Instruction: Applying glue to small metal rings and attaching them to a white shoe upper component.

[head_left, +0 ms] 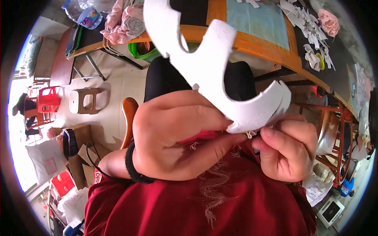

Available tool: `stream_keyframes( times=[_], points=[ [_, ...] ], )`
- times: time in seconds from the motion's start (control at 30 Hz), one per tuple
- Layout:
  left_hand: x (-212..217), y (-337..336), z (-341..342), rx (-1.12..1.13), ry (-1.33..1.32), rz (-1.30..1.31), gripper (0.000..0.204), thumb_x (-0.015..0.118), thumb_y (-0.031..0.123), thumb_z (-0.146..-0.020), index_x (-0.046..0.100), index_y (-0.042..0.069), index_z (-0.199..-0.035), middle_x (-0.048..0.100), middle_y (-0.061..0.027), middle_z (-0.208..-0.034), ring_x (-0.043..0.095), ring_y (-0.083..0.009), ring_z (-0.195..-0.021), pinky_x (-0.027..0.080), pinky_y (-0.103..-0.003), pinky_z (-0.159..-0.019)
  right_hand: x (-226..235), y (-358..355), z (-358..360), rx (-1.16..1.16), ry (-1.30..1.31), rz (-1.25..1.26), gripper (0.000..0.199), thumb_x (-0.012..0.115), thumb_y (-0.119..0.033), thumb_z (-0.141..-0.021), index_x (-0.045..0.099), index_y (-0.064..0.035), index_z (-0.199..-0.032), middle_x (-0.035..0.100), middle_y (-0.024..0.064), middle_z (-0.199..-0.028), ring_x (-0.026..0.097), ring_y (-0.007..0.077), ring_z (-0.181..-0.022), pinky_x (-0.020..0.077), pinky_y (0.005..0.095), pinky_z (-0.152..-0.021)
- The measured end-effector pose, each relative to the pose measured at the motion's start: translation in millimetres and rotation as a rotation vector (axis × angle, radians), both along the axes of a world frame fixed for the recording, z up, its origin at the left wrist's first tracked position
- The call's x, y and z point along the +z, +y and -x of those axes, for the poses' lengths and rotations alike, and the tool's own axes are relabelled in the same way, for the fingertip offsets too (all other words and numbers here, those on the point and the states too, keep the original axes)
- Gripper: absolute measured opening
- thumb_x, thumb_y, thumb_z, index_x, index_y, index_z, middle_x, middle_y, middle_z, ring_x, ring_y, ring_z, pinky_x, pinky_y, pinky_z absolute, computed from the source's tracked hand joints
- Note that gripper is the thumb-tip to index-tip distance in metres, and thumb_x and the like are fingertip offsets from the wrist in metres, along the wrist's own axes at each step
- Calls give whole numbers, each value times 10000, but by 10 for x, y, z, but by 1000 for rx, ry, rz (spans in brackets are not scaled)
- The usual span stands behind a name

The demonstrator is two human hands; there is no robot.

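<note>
A white, curved cut-out piece [208, 59], soft or foam-like with rounded arms and open notches, stands up in front of my chest. Its lower edge is pinched between the thumb and fingers of my left hand [169, 133], which wears a black band on the wrist. My right hand [289, 149] is closed close under the piece's right end, its fingertips pressed together. Between the two hands a small pale loop of thread [249, 134] sticks out at the piece's lower edge. A small dark spot shows at my right fingertips; I cannot tell what they hold.
A dark table with a wooden edge [252, 43] runs ahead, bearing pink cloth [125, 23], a plastic bottle [84, 15], a blue-grey mat [258, 21] and several white cut-outs [307, 25]. A green basin [143, 51] is beneath. Stools [84, 100] and a cardboard box [82, 145] stand left.
</note>
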State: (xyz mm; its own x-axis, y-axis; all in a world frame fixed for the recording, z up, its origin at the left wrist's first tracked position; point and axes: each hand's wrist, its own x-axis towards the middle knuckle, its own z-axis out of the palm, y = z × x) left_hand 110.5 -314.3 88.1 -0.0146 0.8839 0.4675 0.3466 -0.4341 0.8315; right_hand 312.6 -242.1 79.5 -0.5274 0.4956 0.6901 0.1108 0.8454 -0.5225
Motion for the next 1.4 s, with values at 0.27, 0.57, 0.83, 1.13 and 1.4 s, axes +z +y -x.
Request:
stream_keyframes(
  times=[0.27,0.57,0.83,1.13,1.4],
  points=[
    [-41,-17,-44,-66,26,-31,224,760,-43,-642,655,-41,-840,666,-175,-805,654,-251,-666,493,-300,-569,184,55,-99,151,-178,43,255,755,21,-728,619,-16,-941,557,109,-882,566,203,-673,463,287,-581],
    [-39,9,-73,-60,105,5,230,789,-36,-594,621,-1,-747,645,-152,-772,645,-252,-648,488,-306,-557,135,84,-104,179,-182,170,221,759,52,-655,632,-3,-827,620,106,-817,605,197,-707,470,286,-601],
    [2,12,-92,-95,73,44,208,773,-14,-654,606,-12,-777,640,-150,-808,639,-225,-702,474,-295,-627,38,195,-102,301,-254,258,204,705,-106,-766,519,-44,-823,547,97,-868,514,187,-724,395,280,-648],
    [-63,7,-82,-188,-213,223,250,745,0,-723,551,-25,-877,651,-147,-903,632,-216,-830,464,-304,-765,23,217,-47,207,-142,140,224,582,-96,-773,484,15,-942,496,222,-1128,510,234,-1018,389,353,-911],
    [-104,1,-104,-266,-623,509,144,666,-18,-803,579,-32,-917,662,-161,-941,656,-251,-872,516,-339,-781,-30,178,-99,304,-133,286,255,539,36,-742,421,-59,-947,584,220,-1026,546,247,-1034,199,519,-1111]
  ],
)
